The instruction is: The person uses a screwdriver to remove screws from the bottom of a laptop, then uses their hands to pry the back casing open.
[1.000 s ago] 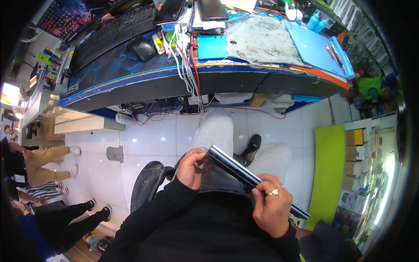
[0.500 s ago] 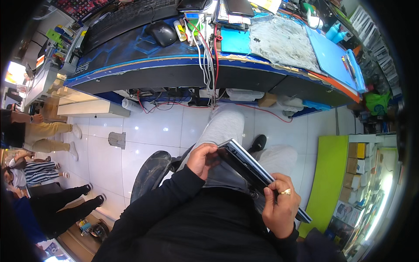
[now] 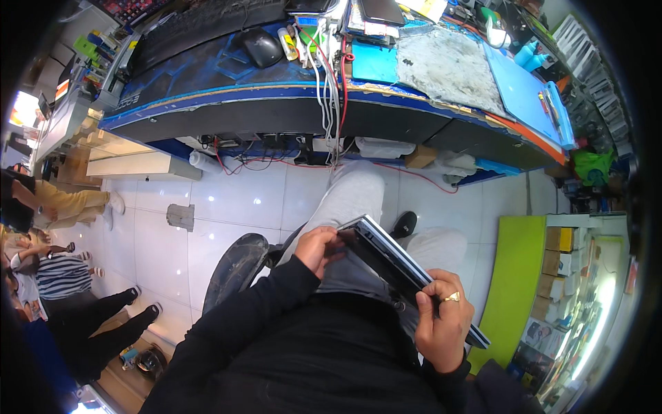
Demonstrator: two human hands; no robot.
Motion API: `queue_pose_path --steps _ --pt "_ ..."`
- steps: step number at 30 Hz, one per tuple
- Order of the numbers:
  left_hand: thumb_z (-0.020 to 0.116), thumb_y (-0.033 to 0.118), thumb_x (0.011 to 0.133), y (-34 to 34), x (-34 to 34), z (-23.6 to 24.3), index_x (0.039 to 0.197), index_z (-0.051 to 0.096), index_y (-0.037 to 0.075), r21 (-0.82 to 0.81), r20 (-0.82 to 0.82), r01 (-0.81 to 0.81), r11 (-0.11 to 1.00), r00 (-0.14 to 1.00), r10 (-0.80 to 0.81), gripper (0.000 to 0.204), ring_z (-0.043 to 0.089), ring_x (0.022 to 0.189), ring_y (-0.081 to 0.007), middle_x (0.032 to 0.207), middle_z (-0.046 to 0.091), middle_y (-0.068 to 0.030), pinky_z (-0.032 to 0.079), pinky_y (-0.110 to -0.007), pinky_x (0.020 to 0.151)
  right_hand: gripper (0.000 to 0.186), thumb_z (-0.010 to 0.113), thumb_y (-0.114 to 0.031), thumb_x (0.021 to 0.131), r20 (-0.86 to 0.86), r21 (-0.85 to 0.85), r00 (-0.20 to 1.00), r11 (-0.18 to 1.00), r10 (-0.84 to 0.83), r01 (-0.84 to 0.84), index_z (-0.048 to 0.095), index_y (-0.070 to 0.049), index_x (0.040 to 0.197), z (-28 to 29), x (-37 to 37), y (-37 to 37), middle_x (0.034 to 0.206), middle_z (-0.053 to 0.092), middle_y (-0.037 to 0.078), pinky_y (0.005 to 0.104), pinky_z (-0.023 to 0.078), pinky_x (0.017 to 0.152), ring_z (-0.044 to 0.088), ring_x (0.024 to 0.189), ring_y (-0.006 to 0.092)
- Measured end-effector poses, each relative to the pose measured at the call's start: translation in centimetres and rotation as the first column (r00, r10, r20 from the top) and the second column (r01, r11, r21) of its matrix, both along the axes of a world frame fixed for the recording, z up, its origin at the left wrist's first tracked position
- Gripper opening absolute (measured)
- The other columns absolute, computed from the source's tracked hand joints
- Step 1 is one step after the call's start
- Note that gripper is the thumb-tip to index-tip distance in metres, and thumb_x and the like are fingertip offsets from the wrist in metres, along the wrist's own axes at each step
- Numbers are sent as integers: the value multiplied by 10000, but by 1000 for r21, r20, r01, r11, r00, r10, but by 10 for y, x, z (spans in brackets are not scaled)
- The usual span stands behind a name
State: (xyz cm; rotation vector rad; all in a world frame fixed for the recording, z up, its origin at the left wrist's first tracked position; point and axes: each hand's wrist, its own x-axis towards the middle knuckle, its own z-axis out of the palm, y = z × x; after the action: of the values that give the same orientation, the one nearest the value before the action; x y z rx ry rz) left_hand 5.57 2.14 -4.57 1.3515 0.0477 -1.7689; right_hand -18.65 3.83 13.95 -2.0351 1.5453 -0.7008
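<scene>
A thin, folded laptop [image 3: 388,257] with silver edges and a dark, glossy side is held tilted over my lap. Its long edge slants from upper left down to lower right. My left hand [image 3: 318,250] grips the upper left corner, its fingers partly hidden behind it. Toward the lower right end, my right hand [image 3: 445,321], with a ring on one finger, clasps the edge between thumb and fingers. Beneath the laptop are my legs in light grey trousers [image 3: 348,207].
Ahead stands a workbench with a black mouse [image 3: 262,47], a keyboard [image 3: 207,38], a grey cloth [image 3: 448,69] and a blue folder [image 3: 520,86]. White cables [image 3: 324,90] hang over its front. A green-topped display case [image 3: 507,290] is on the right. People stand at left.
The laptop and both hands keep nearly the same place and hold. The surroundings shift slightly left in view, and people at the left have moved a little.
</scene>
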Motion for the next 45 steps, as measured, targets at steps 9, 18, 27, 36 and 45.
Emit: queue_pose_path --steps 9,18,27,36,45 --pt "649 76 987 4 -6 94 1305 550 -30 -703 700 558 441 651 294 349 584 1289 -342 1337 529 -190 442 -453 1140 160 784 -2 866 40 20 999 1000 13 -14 644 -31 937 1 -8 -8 1089 740 139 400 523 662 689 737 321" --pt "713 -54 933 -20 -18 108 1055 519 20 -747 549 379 546 815 184 240 633 1345 -374 1224 472 -131 494 -412 1067 107 766 -34 899 57 75 996 995 64 -69 689 -27 972 11 -20 -4 1184 718 142 406 557 726 729 833 324" --pt "714 -21 963 -30 -17 112 819 459 94 -705 534 355 614 835 130 315 711 1132 -253 1168 684 -159 529 -399 975 154 771 -47 894 -74 167 990 980 119 -105 718 -3 1032 26 -54 13 1226 691 182 459 553 887 717 1015 363" --pt "672 -2 1008 -27 -13 119 774 430 103 -650 627 461 604 774 84 352 683 1073 -238 1121 642 -118 467 -552 1176 190 808 -88 867 -22 130 984 977 174 -170 746 -16 1031 28 -71 28 1336 650 203 540 481 1127 664 1224 381" --pt "712 50 1026 -31 -7 123 730 408 100 -589 679 501 634 733 50 427 713 1137 -266 1128 681 -126 507 -389 991 218 850 -164 845 -273 20 953 990 -129 140 750 -23 977 23 -88 71 1280 677 218 610 454 1139 662 1236 418"
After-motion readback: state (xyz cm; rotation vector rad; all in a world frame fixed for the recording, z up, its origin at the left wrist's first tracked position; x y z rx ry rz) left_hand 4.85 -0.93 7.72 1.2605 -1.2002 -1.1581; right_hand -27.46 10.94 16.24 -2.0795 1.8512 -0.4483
